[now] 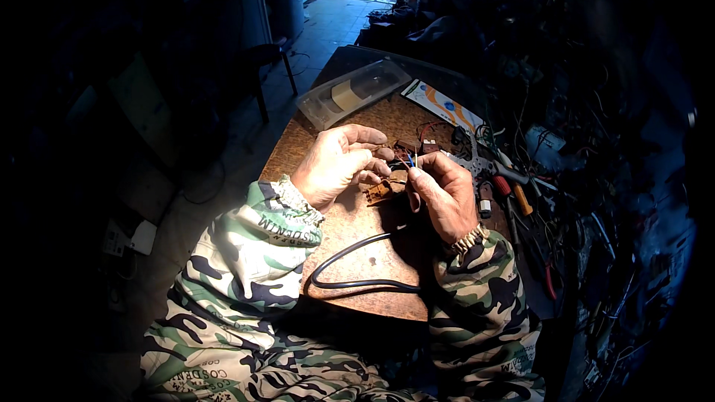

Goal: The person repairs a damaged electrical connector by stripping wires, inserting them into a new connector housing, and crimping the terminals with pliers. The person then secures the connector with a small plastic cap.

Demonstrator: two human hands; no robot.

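Observation:
My right hand (445, 193) pinches the thin stripped-back wires (410, 160) of a cable between thumb and forefinger; a blue one shows among them. Its black sheath (350, 284) loops over the wooden table below. To the left of the wires is my left hand (335, 165), fingers bent and apart, with nothing visible in them. Its fingertips are close to the wire ends; whether they touch I cannot tell. Beneath the hands lies a small orange-brown part (379, 193), perhaps a circuit board, and dark small parts sit just behind.
A clear plastic tray (316, 113) holding a tan roll stands at the table's (287, 150) far left. Beside it lies a white and orange flat package (441, 106). Screwdrivers (523, 199), red-handled pliers (550, 281) and tangled wires crowd the right side. A stool (272, 56) stands beyond the table.

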